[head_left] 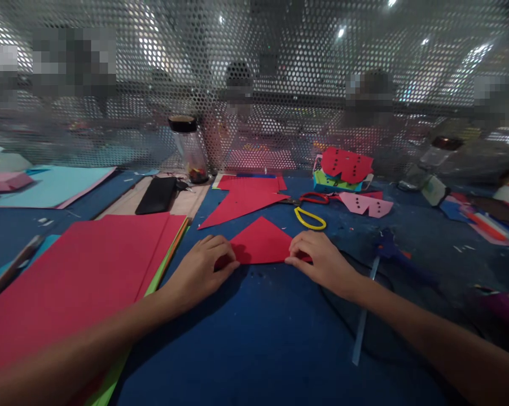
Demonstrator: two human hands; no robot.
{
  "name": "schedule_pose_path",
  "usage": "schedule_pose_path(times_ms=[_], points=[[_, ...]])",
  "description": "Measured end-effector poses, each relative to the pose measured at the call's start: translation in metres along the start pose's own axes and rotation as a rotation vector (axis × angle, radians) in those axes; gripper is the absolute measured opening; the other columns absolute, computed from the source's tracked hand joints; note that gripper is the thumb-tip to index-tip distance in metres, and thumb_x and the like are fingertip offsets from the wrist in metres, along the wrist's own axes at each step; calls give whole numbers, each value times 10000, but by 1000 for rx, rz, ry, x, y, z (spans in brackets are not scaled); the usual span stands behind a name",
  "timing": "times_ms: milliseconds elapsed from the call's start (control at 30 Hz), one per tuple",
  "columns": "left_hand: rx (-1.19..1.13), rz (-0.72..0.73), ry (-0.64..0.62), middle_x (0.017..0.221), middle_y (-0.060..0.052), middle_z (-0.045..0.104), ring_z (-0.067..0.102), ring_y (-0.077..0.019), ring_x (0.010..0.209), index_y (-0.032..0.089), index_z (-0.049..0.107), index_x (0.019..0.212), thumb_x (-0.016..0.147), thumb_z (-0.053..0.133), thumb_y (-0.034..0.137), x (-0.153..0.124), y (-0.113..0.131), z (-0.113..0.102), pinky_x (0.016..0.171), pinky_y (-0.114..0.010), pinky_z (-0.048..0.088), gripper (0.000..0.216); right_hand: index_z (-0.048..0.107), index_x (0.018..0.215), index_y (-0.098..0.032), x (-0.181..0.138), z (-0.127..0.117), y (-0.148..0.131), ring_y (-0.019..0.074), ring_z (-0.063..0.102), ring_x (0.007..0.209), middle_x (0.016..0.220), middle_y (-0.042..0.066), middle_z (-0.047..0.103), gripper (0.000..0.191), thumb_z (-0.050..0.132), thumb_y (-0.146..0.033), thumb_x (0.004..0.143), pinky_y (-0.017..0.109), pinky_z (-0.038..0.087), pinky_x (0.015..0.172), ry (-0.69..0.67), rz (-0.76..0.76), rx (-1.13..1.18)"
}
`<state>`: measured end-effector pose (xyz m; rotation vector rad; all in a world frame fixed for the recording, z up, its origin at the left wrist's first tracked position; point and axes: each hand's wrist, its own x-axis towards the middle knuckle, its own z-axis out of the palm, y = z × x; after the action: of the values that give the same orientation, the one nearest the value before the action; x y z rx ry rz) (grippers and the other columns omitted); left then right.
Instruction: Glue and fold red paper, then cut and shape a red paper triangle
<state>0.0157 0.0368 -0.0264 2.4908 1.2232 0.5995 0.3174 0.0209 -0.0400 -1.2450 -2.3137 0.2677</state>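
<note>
A small red paper piece (260, 242), folded to a point at the top, lies flat on the blue table (258, 338) in front of me. My left hand (203, 265) presses on its left lower corner with the fingers curled. My right hand (317, 256) presses on its right lower corner, fingertips on the paper's edge. Both hands hold the paper down against the table.
A stack of red sheets (77, 276) lies at the left. Red paper offcuts (241, 203), scissors with red and yellow handles (309, 211), a black phone (156, 195) and a jar (190, 148) sit behind. Punched red and pink pieces (347, 164) lie at the back right. A perforated metal screen (254, 73) closes the back.
</note>
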Motion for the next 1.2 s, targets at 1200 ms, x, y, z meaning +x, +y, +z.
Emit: schedule_pose_path(times_ms=[1200], points=[[72,8,38,964,-48,652,584,-242,930,213,614,828,942,579,326,0,-10,-3,851,-403,451,164,657,871,-216,-1,-3,-1,213,597,1004,1022,36,672,156,675,-353,944,399,403,934,-13,30,3]])
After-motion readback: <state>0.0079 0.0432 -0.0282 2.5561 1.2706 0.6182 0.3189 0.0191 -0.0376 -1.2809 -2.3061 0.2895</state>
